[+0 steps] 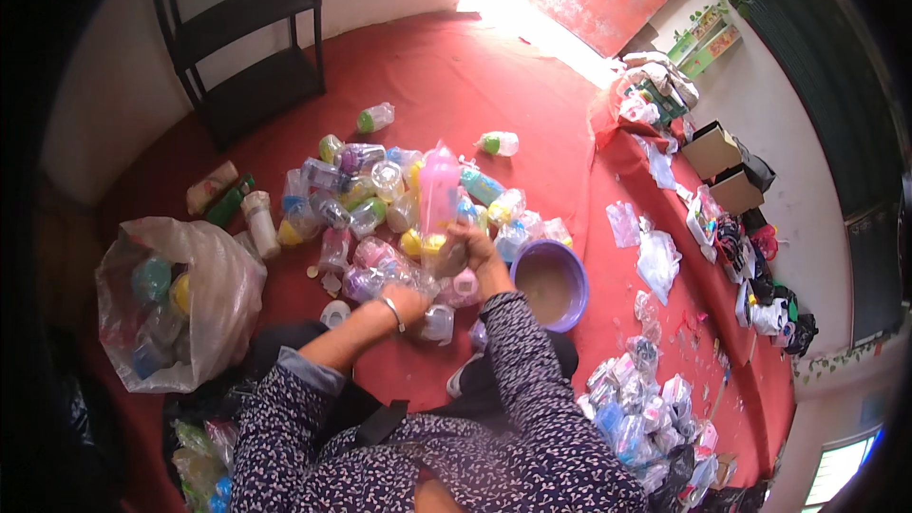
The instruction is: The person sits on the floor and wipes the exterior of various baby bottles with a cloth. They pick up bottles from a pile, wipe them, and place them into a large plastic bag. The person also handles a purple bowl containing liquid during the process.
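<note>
- The right hand is curled; whether anything is gripped cannot be told.
- The pink bottle is seen just beyond its fingers.
- The left hand is bent beside piled bottles, its hold hidden.
- A purple basin is placed right of both hands.

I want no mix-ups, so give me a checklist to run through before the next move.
1. Left hand and right hand both in view: ok.
2. Right hand's grip: cannot tell, its fingers are blurred.
3. Purple basin upright on the red floor: ok.
4. All bottles gathered in the bottle pile: not ok, two green-and-clear bottles lie apart beyond it.
5. Translucent bag apart from the basin: ok.
</note>
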Motion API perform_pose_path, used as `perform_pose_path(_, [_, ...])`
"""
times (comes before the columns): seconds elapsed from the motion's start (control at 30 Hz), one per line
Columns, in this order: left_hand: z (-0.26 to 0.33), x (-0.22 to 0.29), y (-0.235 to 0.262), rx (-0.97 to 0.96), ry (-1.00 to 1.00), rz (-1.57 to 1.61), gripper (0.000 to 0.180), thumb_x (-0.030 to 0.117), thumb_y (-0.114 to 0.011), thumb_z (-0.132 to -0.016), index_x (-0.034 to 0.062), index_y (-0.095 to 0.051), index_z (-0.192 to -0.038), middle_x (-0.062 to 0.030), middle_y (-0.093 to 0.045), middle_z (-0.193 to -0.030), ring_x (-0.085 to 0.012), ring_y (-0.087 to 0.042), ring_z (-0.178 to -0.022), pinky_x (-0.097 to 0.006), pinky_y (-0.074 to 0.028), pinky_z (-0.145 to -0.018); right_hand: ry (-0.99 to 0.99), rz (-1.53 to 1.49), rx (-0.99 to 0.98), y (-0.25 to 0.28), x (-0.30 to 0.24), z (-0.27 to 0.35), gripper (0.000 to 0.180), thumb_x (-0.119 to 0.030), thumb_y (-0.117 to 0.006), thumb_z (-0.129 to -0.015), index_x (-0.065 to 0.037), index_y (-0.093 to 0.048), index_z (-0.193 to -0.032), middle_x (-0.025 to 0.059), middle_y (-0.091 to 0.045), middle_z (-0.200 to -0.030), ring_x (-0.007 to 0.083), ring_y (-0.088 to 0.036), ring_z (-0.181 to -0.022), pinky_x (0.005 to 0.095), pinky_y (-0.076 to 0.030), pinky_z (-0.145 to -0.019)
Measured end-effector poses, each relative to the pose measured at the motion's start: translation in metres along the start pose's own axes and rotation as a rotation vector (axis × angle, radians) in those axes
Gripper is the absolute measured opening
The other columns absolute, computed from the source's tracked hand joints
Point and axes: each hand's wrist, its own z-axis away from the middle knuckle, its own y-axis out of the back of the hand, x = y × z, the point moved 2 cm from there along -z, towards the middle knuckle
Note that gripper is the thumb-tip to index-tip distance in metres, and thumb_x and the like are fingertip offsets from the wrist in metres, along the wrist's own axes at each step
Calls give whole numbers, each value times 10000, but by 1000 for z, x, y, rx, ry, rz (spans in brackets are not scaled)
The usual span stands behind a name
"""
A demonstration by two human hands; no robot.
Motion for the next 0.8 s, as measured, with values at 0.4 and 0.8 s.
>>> perform_pose_path(0.4, [19,-37,80,674,-134,1709,742,492,-650,-736,32,-399,-1262,-90,-510,-1145,-186,-499,-1045,-334,-394,-903,106,-174,-395,-84,-46,98,543,-140,-674,-733,33,-432,-1187,79,-584,-866,111,-542,-592,243,-460,-529])
perform_pose_path(0.8, [8,-6,86,372,-247,2357,536,332,-674,-757,53,-470,-1167,-80,-565,-1058,-201,-554,-984,-384,-464,-859,116,290,242,-44,-66,92,305,-311,-510,-880,-13,-573,-900,94,-606,-826,176,-587,-670,301,-500,-627])
